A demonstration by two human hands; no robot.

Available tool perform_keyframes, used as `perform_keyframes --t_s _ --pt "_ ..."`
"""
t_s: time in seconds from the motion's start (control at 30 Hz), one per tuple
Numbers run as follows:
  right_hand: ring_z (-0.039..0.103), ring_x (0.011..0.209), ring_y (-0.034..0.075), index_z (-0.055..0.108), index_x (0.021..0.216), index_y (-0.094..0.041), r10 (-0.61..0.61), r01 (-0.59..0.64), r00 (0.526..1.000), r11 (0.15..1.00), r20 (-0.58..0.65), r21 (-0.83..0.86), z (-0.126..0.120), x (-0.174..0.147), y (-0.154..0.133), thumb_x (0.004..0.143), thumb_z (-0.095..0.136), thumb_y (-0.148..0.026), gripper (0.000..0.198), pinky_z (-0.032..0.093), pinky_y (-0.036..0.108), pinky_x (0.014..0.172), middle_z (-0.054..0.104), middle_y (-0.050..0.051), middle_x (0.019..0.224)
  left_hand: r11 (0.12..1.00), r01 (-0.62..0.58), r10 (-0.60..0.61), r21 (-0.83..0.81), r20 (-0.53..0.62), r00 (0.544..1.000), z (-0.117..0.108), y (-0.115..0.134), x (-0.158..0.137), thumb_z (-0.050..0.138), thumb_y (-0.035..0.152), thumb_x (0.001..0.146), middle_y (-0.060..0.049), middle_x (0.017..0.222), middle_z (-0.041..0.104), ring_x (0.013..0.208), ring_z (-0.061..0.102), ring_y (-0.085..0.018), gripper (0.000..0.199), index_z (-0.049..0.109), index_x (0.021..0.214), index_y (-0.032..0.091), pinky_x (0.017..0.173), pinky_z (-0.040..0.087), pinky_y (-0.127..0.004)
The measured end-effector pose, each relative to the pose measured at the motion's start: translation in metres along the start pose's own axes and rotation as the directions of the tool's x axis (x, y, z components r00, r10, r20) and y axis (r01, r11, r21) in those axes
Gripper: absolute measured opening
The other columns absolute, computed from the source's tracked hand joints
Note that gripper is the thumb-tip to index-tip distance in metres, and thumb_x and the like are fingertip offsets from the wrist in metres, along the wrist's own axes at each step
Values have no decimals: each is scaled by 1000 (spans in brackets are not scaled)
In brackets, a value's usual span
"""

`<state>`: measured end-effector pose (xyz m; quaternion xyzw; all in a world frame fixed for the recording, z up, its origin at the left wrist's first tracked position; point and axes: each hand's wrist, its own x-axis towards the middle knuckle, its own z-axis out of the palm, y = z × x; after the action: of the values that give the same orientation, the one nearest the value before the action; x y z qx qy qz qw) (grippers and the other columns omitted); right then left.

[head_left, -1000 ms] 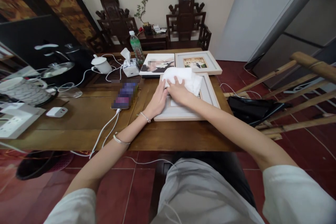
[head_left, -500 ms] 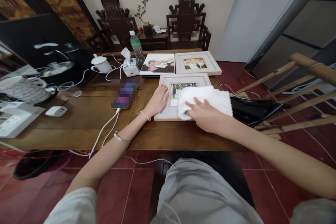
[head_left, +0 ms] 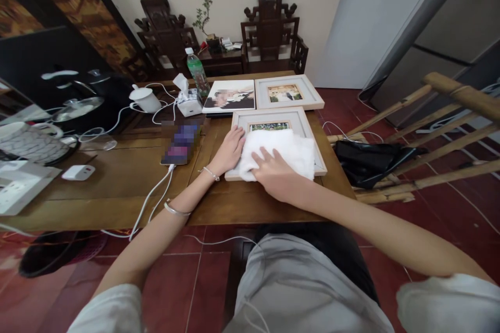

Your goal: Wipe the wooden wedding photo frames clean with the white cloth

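Note:
A light wooden photo frame (head_left: 317, 158) with a grey mount lies flat on the table. My left hand (head_left: 229, 150) rests on its left edge, fingers stretched out flat and holding nothing. Over the front of the frame spreads a folded white cloth (head_left: 287, 143), which covers most of the photo; only the photo's top strip shows. My right hand (head_left: 275, 174) has the cloth under its fingers and presses it down onto the frame. Behind this frame lie a second wooden frame (head_left: 315, 94) and a picture panel (head_left: 240, 87).
A phone (head_left: 180, 144) with a white cable lies left of the frame on the wooden table (head_left: 230, 208). Beyond it stand a tissue box (head_left: 190, 105), a green-labelled bottle (head_left: 197, 70) and a lidded white cup (head_left: 145, 99). A bamboo rack (head_left: 449, 88) stands at the right.
My right hand has slid the white cloth to the left across the frame, baring its right side and covering more of the photo. My left hand stays on the left edge.

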<state>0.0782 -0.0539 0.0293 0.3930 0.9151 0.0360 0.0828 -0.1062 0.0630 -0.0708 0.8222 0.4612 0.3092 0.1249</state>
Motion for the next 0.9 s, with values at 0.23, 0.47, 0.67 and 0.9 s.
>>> perform_keyframes --t_s 0.23,0.47,0.67,0.9 --pt "47 142 40 76 117 -16 162 -169 986 969 -49 -178 24 -83 56 85 49 0 45 38 62 110 55 19 151 1000 7 -8 15 25 1000 1 0 1 32 48 106 -18 155 52 154 35 -30 57 56 142 11 129 23 -53" --pt "46 144 39 77 116 -13 184 -183 983 962 -12 -201 25 -91 76 81 50 2 46 42 57 109 54 18 153 996 -3 -6 88 95 995 -2 7 4 35 36 104 -24 157 47 156 29 -34 56 54 143 1 130 19 -52" --pt "44 146 37 75 121 -11 155 -162 987 973 -50 -165 26 -67 58 83 49 2 48 39 55 113 53 19 153 997 -14 9 73 65 998 -2 1 2 32 39 105 -20 157 49 155 32 -31 55 54 144 7 129 22 -54" --pt "48 143 39 78 113 -11 243 -255 967 943 -83 -213 29 -104 64 80 52 4 45 44 56 109 53 22 152 995 -31 19 98 119 993 -3 -1 2 34 38 103 -22 159 45 156 28 -33 56 52 145 4 130 19 -53"
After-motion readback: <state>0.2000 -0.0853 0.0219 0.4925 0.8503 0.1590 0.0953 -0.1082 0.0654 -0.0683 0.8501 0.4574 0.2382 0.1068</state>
